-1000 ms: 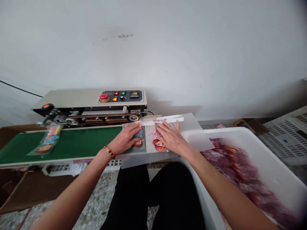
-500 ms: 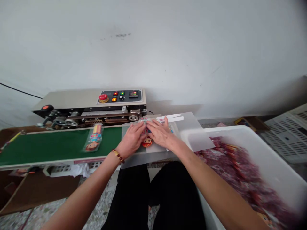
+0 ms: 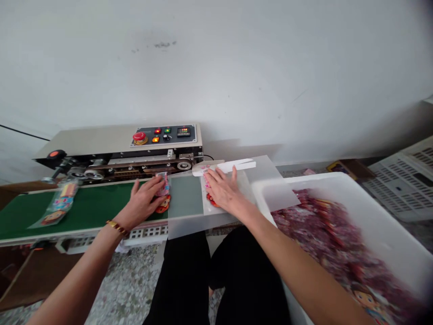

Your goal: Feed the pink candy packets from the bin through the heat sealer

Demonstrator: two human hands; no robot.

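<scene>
My left hand (image 3: 144, 201) is over the right part of the green conveyor belt (image 3: 101, 203). Its outstretched fingers touch the top of a clear packet (image 3: 164, 204) with a colourful cartoon figure; most of the packet's left side is hidden. On the frosted plastic sheet (image 3: 186, 201), my right hand (image 3: 225, 189) rests flat with thumb and fingers spread. Under it lies another cartoon-figure packet (image 3: 211, 201), partly covered. Farther left on the belt is a third packet (image 3: 62, 203), tilted, with striped sticks at its top.
Behind the belt runs a sealing machine (image 3: 125, 144) with a red stop button (image 3: 139, 136) and lit switches. White strips (image 3: 237, 165) lie along the sheet's back. To the right stands a white tub (image 3: 338, 180) full of similar packets; a slatted crate (image 3: 402, 189) is beyond.
My left hand has moved left from beside my right hand, and a packet is now under it at the belt's right part. The packet on the belt has travelled left.
</scene>
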